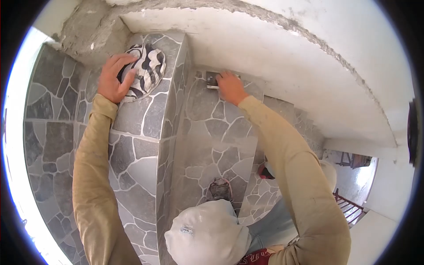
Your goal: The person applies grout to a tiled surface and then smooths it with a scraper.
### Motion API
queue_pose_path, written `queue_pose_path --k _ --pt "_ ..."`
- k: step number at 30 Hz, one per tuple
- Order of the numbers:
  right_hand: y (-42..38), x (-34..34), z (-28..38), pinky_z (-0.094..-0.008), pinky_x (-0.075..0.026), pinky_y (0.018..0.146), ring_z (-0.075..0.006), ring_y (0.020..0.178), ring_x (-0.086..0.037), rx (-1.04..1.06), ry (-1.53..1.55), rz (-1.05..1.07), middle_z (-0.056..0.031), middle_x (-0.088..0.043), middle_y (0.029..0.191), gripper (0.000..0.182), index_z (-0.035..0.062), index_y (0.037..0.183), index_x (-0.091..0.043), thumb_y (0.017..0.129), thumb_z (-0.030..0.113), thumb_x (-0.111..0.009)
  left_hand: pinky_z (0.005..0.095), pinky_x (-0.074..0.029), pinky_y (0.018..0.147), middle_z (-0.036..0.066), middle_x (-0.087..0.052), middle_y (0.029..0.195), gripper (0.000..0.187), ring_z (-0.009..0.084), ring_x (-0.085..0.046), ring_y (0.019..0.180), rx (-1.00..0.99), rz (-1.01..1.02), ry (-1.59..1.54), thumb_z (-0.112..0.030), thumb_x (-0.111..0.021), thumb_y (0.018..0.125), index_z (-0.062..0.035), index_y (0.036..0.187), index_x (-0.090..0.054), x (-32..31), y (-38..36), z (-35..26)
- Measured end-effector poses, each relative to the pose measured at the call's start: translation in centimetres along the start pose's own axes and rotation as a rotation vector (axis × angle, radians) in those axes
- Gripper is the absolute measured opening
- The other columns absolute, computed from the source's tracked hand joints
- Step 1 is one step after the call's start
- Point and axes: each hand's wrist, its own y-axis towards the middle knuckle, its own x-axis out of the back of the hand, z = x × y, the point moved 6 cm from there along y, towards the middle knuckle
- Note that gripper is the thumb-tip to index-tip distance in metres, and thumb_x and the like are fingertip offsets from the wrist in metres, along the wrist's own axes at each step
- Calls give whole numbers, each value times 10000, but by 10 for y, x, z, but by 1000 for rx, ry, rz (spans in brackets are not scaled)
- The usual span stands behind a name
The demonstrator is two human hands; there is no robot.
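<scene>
One cloth (149, 70) under left hand (115, 79); one block (212, 80), right hand (230, 87).

Tiled stairwell under renovation, stone-patterned steps (137, 172), rough unfinished plaster edges (90, 33), dusty walls (247, 44)

Cloth (151, 73) on step (133, 115), block (212, 80) right, seemingly against wall (265, 51)

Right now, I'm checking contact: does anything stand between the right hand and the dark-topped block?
Nothing visible: the right hand lies over the dark-topped block, its fingers on it, near the white wall. The palm side is hidden.
</scene>
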Motion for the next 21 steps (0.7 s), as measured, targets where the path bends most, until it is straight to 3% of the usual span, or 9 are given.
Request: queue_pose_path --k 2,6,8,12,14,15,17,21 --pt "-23 1 -2 -443 -493 920 -314 1086 -611 50 58 -82 -131 -648 1094 219 37 1018 -661 819 124 -639 413 -479 972 155 -672 1165 280 362 -624 1099 22 -7 -10 -127 -664 859 -43 1124 -695 0 -1 -1" --pt "-60 5 -2 -442 -488 915 -313 1064 -616 207 -13 -17 -120 -649 1103 217 50 1032 -661 835 131 -621 403 -461 1009 181 -657 1184 275 364 -617 1142 25 18 -27 -107 -651 883 -38 1148 -683 -3 -4 6" --pt "-38 12 -44 -451 -498 882 -305 1050 -623 -53 -129 -52 -119 -657 1056 210 56 1037 -665 852 107 -580 404 -461 1011 178 -657 1196 273 366 -615 1141 34 22 -31 -118 -651 890 -39 1149 -684 -2 -4 6" --pt "-39 1 -26 -459 -511 852 -310 1006 -636 -2 -109 77 -119 -663 1013 200 71 1026 -678 873 112 -556 405 -461 1019 168 -659 1224 296 358 -614 1158 42 25 -24 -149 -659 896 -41 1170 -681 -1 -5 11" --pt "-61 -2 -6 -465 -522 832 -316 975 -648 143 10 39 -123 -665 999 201 73 1015 -692 877 106 -549 400 -461 1023 162 -659 1232 305 355 -613 1167 -31 25 13 -152 -662 898 -44 1183 -679 -6 -10 17" --pt "-60 -2 -15 -465 -522 832 -316 975 -648 146 18 63 -123 -665 999 201 73 1015 -692 877 106 -549 402 -460 1022 160 -658 1241 303 354 -610 1167 -65 -15 20 -146 -656 903 -45 1188 -677 -3 -10 11" --pt "-28 5 -58 -475 -517 840 -312 999 -649 -76 -128 40 -122 -665 1006 204 68 1017 -694 879 109 -550 402 -458 1025 159 -658 1241 303 350 -609 1168 -43 1 20 -144 -653 905 -45 1190 -676 -4 -8 14" --pt "-48 -17 -36 -483 -510 854 -306 1031 -642 42 -42 121 -112 -663 1005 211 63 1035 -687 879 115 -553 395 -451 1035 158 -658 1233 302 337 -605 1177 -33 12 2 -145 -640 916 -44 1199 -674 0 -6 4"
